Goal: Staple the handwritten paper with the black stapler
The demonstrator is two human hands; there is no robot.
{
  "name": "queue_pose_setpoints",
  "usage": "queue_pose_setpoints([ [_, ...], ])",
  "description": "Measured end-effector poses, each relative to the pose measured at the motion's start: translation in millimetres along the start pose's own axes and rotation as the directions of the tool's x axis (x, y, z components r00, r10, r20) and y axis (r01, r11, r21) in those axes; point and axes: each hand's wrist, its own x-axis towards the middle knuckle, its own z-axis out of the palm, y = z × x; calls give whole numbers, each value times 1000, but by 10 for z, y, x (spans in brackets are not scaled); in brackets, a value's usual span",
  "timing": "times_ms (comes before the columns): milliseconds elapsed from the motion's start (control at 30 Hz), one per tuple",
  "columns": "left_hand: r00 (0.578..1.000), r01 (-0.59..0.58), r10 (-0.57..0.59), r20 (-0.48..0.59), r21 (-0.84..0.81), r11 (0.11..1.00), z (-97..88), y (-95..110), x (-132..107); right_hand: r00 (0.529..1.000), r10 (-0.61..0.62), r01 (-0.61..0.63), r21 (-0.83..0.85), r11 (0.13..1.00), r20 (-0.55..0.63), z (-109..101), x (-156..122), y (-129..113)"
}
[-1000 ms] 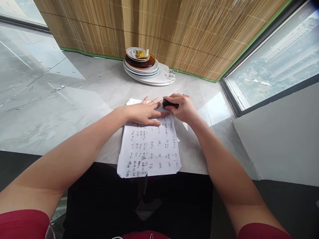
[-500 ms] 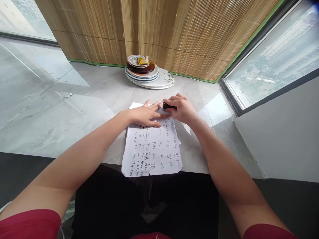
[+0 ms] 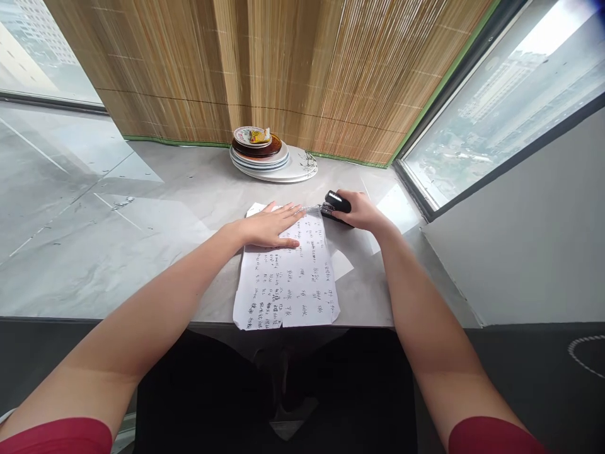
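Observation:
Handwritten paper sheets (image 3: 295,284) lie at the front edge of the counter, several lines of writing on the top one. My left hand (image 3: 274,226) rests flat across their upper part, fingers spread. At the upper right corner of the paper, my right hand (image 3: 357,211) grips a black stapler (image 3: 338,202). Its jaws are parted and its front end meets the paper's corner. Whether the corner lies between the jaws is hard to make out.
Beyond the paper stands a stack of plates (image 3: 259,161), with a yellow packet (image 3: 259,135) on top. A bamboo blind (image 3: 283,69) hangs behind it. A window frame (image 3: 420,195) and a white wall panel (image 3: 520,233) border the right side.
My right hand and the stapler have moved right, away from my left fingers, to the paper's right corner. The left hand stays flat on the sheets. The view has shifted slightly.

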Motion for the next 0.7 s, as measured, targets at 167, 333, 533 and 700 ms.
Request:
queue_pose_setpoints([
  [167, 997, 1, 1, -73, 36, 999, 26, -34, 29, 973, 183, -198, -98, 975, -142, 58, 76, -143],
  [333, 994, 8, -6, -113, 17, 1000, 13, -43, 22, 911, 254, -259, 27, 965, -325, -30, -59, -753],
  [533, 986, -57, 52, -155, -24, 998, -26, -209, -27, 930, 354, -327, 211, 921, -104, 404, -431, -1574],
  [700, 963, -54, 11, -268, -153, 987, -63, -378, -39, 930, 362, -351, 138, 926, -58, 606, -514, -1665],
])
